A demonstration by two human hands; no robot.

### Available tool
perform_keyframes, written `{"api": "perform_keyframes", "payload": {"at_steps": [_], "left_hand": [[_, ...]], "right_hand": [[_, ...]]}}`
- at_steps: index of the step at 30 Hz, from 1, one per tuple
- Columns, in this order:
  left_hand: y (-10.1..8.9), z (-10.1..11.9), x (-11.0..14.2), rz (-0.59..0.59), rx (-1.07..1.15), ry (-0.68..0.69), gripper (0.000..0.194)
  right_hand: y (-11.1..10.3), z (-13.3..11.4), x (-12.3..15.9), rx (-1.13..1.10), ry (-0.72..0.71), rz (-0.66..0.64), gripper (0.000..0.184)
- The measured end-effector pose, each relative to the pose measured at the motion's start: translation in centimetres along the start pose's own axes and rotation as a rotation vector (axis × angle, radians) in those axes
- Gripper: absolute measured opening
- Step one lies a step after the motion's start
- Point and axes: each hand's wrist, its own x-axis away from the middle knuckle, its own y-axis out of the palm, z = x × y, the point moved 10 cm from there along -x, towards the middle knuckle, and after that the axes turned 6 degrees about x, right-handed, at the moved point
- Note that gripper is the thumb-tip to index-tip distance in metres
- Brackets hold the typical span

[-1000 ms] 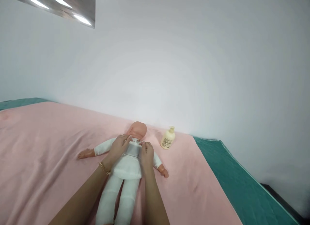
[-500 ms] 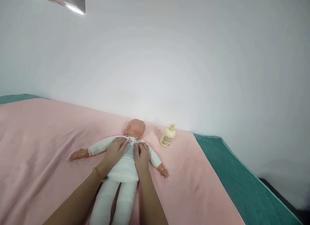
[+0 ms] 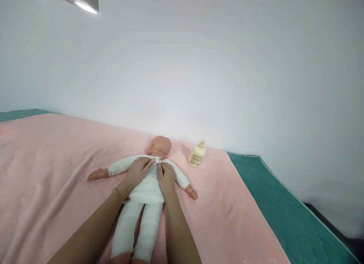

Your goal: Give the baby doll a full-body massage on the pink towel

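Note:
A baby doll [image 3: 148,188] in a white suit lies on its back on the pink sheet [image 3: 51,180], bald head toward the wall, arms spread. My left hand [image 3: 137,172] rests on its chest, fingers pinching the suit's front near the neck. My right hand [image 3: 166,178] lies beside it on the chest, fingertips pinched on the same front edge of the suit. A gold bracelet sits on my left wrist.
A cream pump bottle [image 3: 196,155] lies tilted on the sheet right of the doll's head, near the white wall. The green mattress [image 3: 278,218] shows bare to the right, its edge dropping off at the far right.
My hands have drawn together at the top of the doll's chest, closing the gap in the suit's front. The view has shifted slightly.

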Motion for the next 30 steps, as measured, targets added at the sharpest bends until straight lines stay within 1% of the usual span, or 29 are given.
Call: {"api": "perform_keyframes", "payload": {"at_steps": [3,6,12,16,18,20,21,23,24,25,27,28,30], "left_hand": [[-0.2,0.1,0.1,0.02,0.013,-0.004,0.047],[-0.4,0.2,0.2,0.037,0.02,0.003,0.046],[-0.1,-0.2,0.0,0.027,0.017,-0.022,0.045],[0.0,-0.1,0.1,0.04,0.028,-0.027,0.044],[-0.4,0.1,0.2,0.063,0.036,-0.028,0.044],[-1.6,0.3,0.4,0.121,0.032,-0.034,0.042],[-2.6,0.3,0.5,0.166,0.015,-0.052,0.041],[-5.0,-0.3,1.0,0.262,-0.063,-0.135,0.039],[-6.2,-0.9,1.4,0.297,-0.12,-0.198,0.04],[-7.2,-1.5,1.7,0.303,-0.178,-0.261,0.04],[-8.5,-2.8,2.3,0.252,-0.25,-0.351,0.039],[-8.8,-3.5,2.5,0.212,-0.245,-0.385,0.039],[-8.4,-4.9,3.0,0.109,-0.186,-0.425,0.037]], "right_hand": [[-0.2,0.0,0.2,-0.032,-0.02,0.015,0.026],[0.1,0.0,0.3,-0.053,-0.041,0.004,0.03],[0.9,0.0,0.1,-0.014,-0.028,-0.063,0.033],[0.9,0.0,0.0,-0.013,-0.018,-0.075,0.034],[0.8,0.1,0.1,-0.032,-0.016,-0.068,0.034],[0.5,0.3,0.3,-0.062,-0.006,-0.045,0.034],[0.3,0.5,0.4,-0.079,0.003,-0.027,0.035],[-0.1,0.9,0.7,-0.112,0.022,0.007,0.035],[-0.2,1.0,0.8,-0.127,0.027,0.019,0.036],[-0.3,1.1,0.9,-0.141,0.03,0.028,0.036],[-0.4,1.3,1.1,-0.161,0.028,0.039,0.037],[-0.4,1.3,1.1,-0.168,0.027,0.045,0.037],[-0.7,1.5,1.2,-0.182,0.033,0.067,0.038]]}}
